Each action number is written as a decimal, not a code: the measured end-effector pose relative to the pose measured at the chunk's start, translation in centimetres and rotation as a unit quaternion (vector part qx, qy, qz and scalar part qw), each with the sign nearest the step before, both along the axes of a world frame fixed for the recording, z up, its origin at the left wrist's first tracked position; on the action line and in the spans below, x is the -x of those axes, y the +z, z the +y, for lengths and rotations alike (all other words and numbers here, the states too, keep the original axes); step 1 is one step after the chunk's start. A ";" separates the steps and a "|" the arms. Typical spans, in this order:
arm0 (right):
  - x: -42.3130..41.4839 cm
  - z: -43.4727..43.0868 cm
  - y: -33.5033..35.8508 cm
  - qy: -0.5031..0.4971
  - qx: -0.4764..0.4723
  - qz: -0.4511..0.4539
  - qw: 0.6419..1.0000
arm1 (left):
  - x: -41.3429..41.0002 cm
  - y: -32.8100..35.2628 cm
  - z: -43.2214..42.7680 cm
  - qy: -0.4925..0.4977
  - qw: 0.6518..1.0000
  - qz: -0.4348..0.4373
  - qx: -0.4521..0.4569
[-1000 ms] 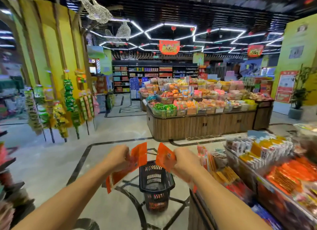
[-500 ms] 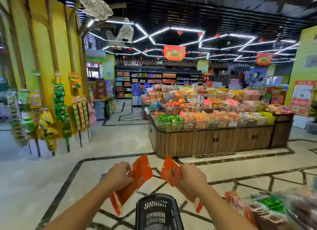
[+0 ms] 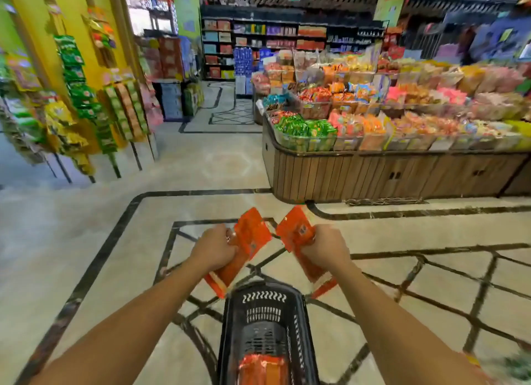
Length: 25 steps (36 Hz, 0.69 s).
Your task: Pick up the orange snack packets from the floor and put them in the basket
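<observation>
My left hand [image 3: 214,248] grips a bunch of orange snack packets [image 3: 244,246] that fan up and hang down below the fist. My right hand [image 3: 326,248] grips another bunch of orange snack packets [image 3: 296,232]. Both hands are held out in front of me, just beyond the far end of the black plastic basket [image 3: 310,341] standing on the floor below. Orange packets [image 3: 263,369] lie inside the basket at its near end.
A wooden display island [image 3: 388,175] piled with snacks stands ahead on the right. A yellow pillar with hanging snack racks [image 3: 86,97] is on the left. Tiled floor [image 3: 224,160] with black inlay lines runs between them toward back shelves [image 3: 258,40].
The view has tilted down and turned left, so the shelf at the right has left the frame and the basket now shows with packets inside. Both hands still hold their packets.
</observation>
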State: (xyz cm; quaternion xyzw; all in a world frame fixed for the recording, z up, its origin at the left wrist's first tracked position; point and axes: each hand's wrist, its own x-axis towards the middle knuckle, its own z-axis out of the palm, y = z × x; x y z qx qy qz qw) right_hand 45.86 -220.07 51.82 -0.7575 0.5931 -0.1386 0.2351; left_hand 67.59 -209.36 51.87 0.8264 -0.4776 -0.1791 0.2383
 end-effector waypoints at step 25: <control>-4.2 -7.1 -60.5 -0.108 -0.345 -0.011 0.932 | -0.2 -62.9 -9.5 0.174 0.929 0.233 -0.228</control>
